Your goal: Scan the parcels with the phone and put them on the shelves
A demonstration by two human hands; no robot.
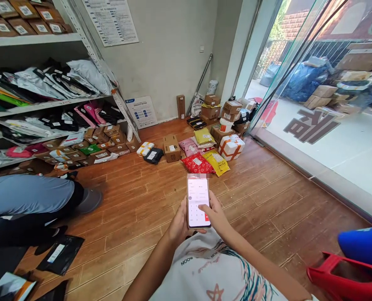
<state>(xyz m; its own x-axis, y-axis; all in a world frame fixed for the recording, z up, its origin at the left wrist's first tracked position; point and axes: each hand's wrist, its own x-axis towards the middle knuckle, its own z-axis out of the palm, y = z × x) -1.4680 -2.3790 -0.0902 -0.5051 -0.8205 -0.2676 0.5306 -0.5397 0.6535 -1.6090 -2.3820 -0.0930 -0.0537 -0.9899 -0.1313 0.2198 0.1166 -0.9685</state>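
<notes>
A smartphone (198,200) with a lit white screen is held upright in front of me, above the wooden floor. My left hand (178,225) grips its left edge and back, fingers wrapped round it. My right hand (215,214) supports the right side, with the thumb resting on the lower part of the screen. Just beyond the phone lie a red patterned parcel bag (198,164) and a yellow parcel bag (217,161).
Cardboard boxes (171,147) and soft parcels lie heaped by the far wall. Shelves (44,104) packed with parcels line the left. Another person (32,200) crouches at the left. Black bags (60,253) lie on the floor. A glass door (314,104) is at the right, a red object (345,278) at bottom right.
</notes>
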